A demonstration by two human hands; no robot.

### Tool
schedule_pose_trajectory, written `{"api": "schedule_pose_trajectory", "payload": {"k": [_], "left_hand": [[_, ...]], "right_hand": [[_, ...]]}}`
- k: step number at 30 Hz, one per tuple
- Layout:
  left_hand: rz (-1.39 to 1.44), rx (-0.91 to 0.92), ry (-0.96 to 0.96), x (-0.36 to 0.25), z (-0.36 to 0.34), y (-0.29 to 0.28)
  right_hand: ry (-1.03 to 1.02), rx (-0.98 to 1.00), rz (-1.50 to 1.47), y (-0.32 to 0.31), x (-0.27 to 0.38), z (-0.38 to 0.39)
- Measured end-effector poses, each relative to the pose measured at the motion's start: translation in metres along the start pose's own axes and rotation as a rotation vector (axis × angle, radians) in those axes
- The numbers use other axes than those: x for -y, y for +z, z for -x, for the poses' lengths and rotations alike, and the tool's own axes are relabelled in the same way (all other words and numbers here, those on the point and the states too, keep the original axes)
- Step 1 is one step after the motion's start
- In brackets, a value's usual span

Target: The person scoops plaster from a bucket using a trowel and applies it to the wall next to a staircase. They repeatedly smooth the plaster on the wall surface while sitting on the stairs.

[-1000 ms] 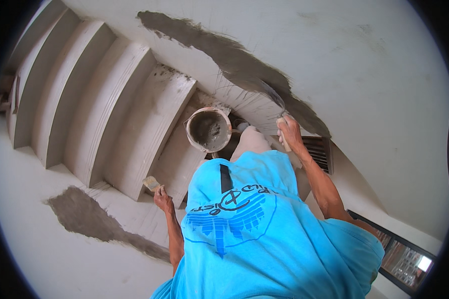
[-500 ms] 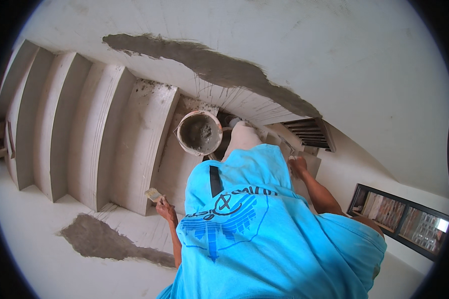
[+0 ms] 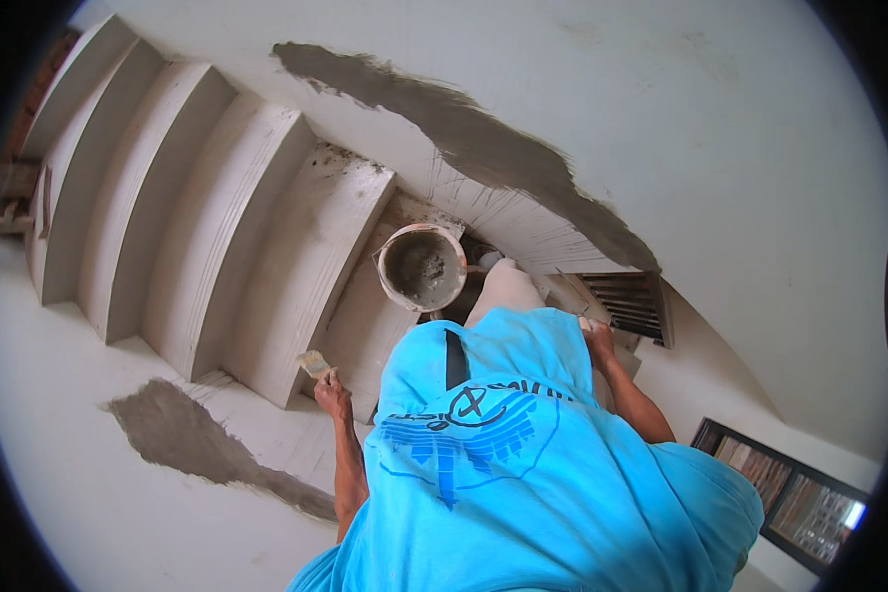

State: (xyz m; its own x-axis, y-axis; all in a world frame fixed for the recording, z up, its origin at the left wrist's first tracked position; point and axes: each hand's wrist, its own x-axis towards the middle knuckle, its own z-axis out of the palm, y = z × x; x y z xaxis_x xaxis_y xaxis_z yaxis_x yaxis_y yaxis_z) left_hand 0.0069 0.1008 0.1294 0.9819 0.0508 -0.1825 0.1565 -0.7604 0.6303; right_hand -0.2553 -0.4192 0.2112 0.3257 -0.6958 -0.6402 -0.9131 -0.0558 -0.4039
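Note:
My left hand [image 3: 333, 395] is closed round a small flat paintbrush [image 3: 315, 364], its pale bristle end pointing up and left over the edge of a stair. On the other side of my blue shirt, my right hand [image 3: 599, 345] is curled, with a small pale bit showing at its fingertips. What it grips there is too small to make out. Ahead of me a round bucket [image 3: 386, 288] stands on a step between the two hands, touched by neither. Wet grey mortar [image 3: 424, 271] lies inside it.
Pale stairs [image 3: 271, 232] curve away to the left. Dark grey patches mark the right-hand wall [image 3: 503, 158] and the left-hand wall [image 3: 192, 434]. A dark slatted grille [image 3: 627, 304] lies beyond my right hand, and a black-framed window [image 3: 784, 488] at the lower right.
The view has turned, so the stairs sit higher and the bucket farther right. My left hand still holds the paintbrush. A pale bit now shows at my right fingertips.

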Motion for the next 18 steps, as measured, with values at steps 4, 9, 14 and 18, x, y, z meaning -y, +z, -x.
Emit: {"api": "schedule_pose_trajectory", "payload": {"k": [4, 9, 14, 18], "left_hand": [[0.071, 0.01, -0.149, -0.01, 0.012, 0.009], [0.062, -0.002, -0.172, 0.027, 0.035, 0.019], [0.057, -0.026, -0.121, 0.057, 0.053, 0.034], [0.098, -0.037, -0.1, 0.047, 0.058, 0.038]], "right_hand": [[-0.362, -0.057, 0.195, -0.001, -0.016, -0.031], [-0.454, 0.087, 0.012, -0.019, 0.056, -0.023], [-0.294, 0.336, -0.262, -0.029, 0.14, 0.01], [-0.174, 0.487, -0.218, -0.027, 0.174, 0.022]]}}
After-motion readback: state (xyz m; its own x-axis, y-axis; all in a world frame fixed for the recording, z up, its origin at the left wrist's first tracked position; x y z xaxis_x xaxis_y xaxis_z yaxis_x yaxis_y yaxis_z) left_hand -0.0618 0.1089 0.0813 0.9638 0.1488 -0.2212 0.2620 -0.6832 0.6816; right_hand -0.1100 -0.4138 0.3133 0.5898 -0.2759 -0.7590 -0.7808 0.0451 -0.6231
